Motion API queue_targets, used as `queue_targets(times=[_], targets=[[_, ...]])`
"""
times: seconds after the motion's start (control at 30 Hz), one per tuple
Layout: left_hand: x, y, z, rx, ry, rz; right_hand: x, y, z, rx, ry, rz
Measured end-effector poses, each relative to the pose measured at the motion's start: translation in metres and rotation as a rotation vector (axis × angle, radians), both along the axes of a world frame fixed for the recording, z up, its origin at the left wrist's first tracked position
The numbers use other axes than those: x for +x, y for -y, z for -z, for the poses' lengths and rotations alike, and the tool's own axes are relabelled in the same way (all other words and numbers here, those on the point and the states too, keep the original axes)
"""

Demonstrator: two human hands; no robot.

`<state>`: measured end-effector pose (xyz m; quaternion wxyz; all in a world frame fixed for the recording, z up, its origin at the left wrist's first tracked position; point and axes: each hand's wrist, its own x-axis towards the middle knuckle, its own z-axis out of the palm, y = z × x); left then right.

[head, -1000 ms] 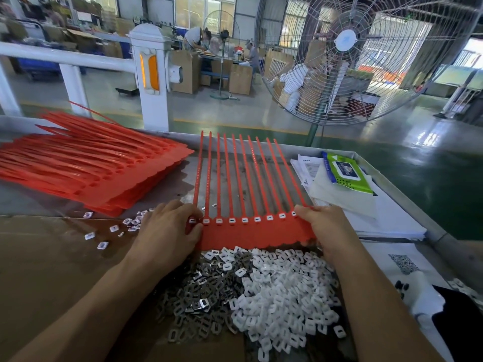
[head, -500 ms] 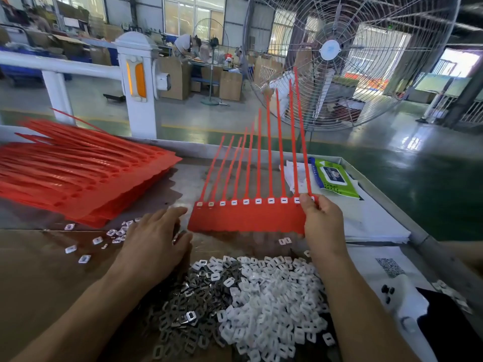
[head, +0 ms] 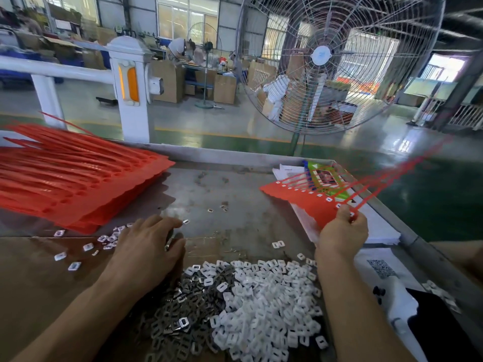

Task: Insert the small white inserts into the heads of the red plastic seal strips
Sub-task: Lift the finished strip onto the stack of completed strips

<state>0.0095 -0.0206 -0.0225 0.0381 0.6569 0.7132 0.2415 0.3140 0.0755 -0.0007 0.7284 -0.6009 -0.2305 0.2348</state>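
Observation:
My right hand (head: 342, 232) pinches one corner of a red sheet of joined seal strips (head: 300, 197) and holds it up over the right side of the table. White inserts sit in its row of heads. Its thin tails point right and are blurred. My left hand (head: 146, 246) rests palm down on the table with its fingers loosely curled; what lies under it is hidden. In front of me lies a heap of small white inserts (head: 266, 304) beside a heap of grey metal clips (head: 177, 317). A stack of red strip sheets (head: 73, 178) lies at the left.
Several loose inserts (head: 75, 252) are scattered left of my left hand. White papers (head: 376, 226) and a green packet (head: 324, 178) lie at the right by the table's metal rim (head: 407, 231). A large standing fan (head: 337, 64) rises behind the table.
My right hand has swung the filled sheet from the middle of the table off to the right and tilted its tails rightwards. My left hand let go and stays on the table.

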Motion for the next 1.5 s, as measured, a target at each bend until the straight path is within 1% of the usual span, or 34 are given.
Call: queue_targets(times=[0.1, 0.17, 0.23, 0.27, 0.3, 0.33, 0.37, 0.43, 0.57, 0.63, 0.7, 0.77, 0.83, 0.97, 1.0, 1.07, 1.13, 1.23, 1.27, 1.37, 1.43, 1.5], targets=[[0.0, 0.0, 0.0, -0.003, -0.003, 0.001, -0.002, 0.004, -0.005, -0.029, -0.24, -0.094], [0.0, 0.0, -0.001, 0.0, -0.004, -0.002, -0.003, 0.004, -0.004, -0.026, -0.336, -0.205], [0.001, 0.0, -0.001, 0.002, 0.001, -0.003, -0.014, 0.011, -0.01, -0.028, -0.547, -0.401], [0.001, 0.0, -0.001, 0.002, 0.005, -0.003, -0.017, 0.012, -0.011, -0.028, -0.597, -0.442], [0.001, 0.0, -0.001, 0.001, 0.01, -0.003, -0.019, 0.014, -0.012, -0.038, -0.6, -0.445], [0.0, 0.0, -0.001, 0.001, 0.015, -0.003, -0.021, 0.016, -0.014, -0.044, -0.534, -0.418], [0.0, 0.0, -0.001, -0.001, 0.02, -0.003, -0.022, 0.016, -0.015, -0.066, -0.554, -0.39], [-0.001, 0.0, -0.002, 0.0, 0.03, -0.004, -0.024, 0.016, -0.014, -0.097, -0.677, -0.384], [-0.001, -0.001, -0.003, 0.014, 0.073, -0.005, -0.026, 0.02, -0.012, -0.175, -0.839, -0.559], [-0.001, -0.001, -0.003, 0.015, 0.077, -0.007, -0.028, 0.023, -0.017, -0.131, -0.935, -0.563], [-0.001, -0.001, -0.003, 0.013, 0.071, -0.006, -0.028, 0.022, -0.022, -0.062, -0.939, -0.543], [-0.001, -0.001, -0.003, 0.012, 0.06, -0.006, -0.026, 0.019, -0.022, -0.046, -0.921, -0.528], [-0.001, 0.0, -0.003, 0.01, 0.05, -0.005, -0.025, 0.019, -0.021, -0.035, -0.954, -0.535], [-0.001, 0.001, -0.005, 0.003, 0.056, -0.005, -0.03, 0.023, -0.021, -0.024, -1.119, -0.634], [-0.002, 0.0, -0.005, 0.003, 0.06, -0.006, -0.031, 0.024, -0.022, -0.03, -1.135, -0.663], [-0.002, -0.001, -0.003, 0.022, 0.097, 0.003, -0.032, 0.025, -0.024, -0.028, -1.097, -0.718], [-0.003, -0.003, -0.003, 0.078, 0.245, 0.004, -0.034, 0.025, -0.025, -0.034, -1.01, -0.758], [-0.011, -0.006, -0.006, 0.149, 0.61, -0.051, -0.038, 0.025, -0.021, -0.063, -0.874, -0.8], [-0.014, -0.008, -0.007, 0.173, 0.773, -0.075, -0.038, 0.025, -0.02, -0.07, -0.837, -0.817], [-0.022, -0.015, -0.011, 0.185, 1.426, -0.139, -0.041, 0.025, -0.018, -0.088, -0.753, -0.85], [-0.027, -0.02, -0.011, 0.193, 1.682, -0.159, -0.042, 0.026, -0.016, -0.101, -0.723, -0.866], [-0.033, -0.023, -0.012, 0.205, 1.86, -0.161, -0.044, 0.027, -0.015, -0.116, -0.691, -0.882]])
